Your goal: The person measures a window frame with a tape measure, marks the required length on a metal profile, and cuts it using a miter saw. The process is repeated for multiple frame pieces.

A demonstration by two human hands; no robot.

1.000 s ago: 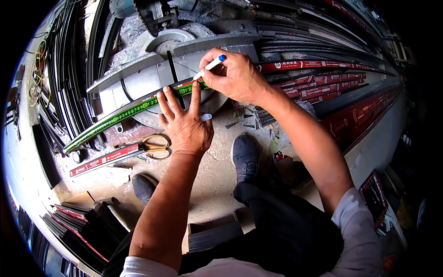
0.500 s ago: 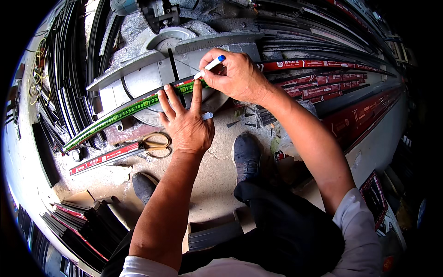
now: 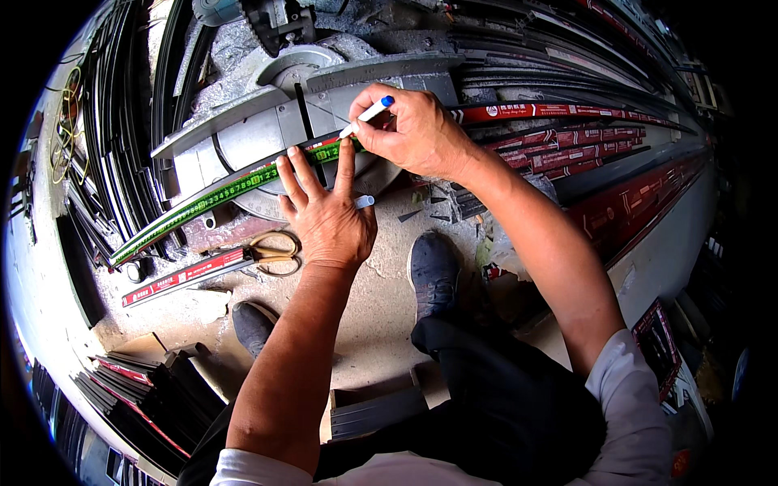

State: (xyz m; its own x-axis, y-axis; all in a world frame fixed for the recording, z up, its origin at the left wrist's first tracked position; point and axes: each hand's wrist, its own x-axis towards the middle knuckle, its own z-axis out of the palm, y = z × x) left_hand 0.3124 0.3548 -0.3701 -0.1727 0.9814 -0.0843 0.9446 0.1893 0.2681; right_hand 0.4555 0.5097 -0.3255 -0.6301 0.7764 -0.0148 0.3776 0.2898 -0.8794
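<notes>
A bright green tape measure blade (image 3: 225,193) lies along a long dark strip with red labels (image 3: 535,112), which crosses the round metal saw table (image 3: 251,138). My left hand (image 3: 332,223) presses the blade onto the strip with spread fingers, its index fingertip by the blade's right end. A small pale tube, perhaps a pen cap (image 3: 365,202), pokes out beside this hand's thumb side. My right hand (image 3: 421,134) pinches a white marker pen with a blue end (image 3: 374,110). The pen's point meets the strip just above my left index fingertip.
A saw head with a toothed blade (image 3: 263,28) stands beyond the table. Scissors (image 3: 275,253) and a short red-labelled strip (image 3: 190,275) lie on the floor. Bundles of dark strips (image 3: 121,113) stand left; more profiles (image 3: 559,150) lie right. My shoes (image 3: 433,271) are close below.
The tape blade has shifted slightly up over the strip, covering more of its red label left of my left hand. Both hands stay almost still, the pen against the strip.
</notes>
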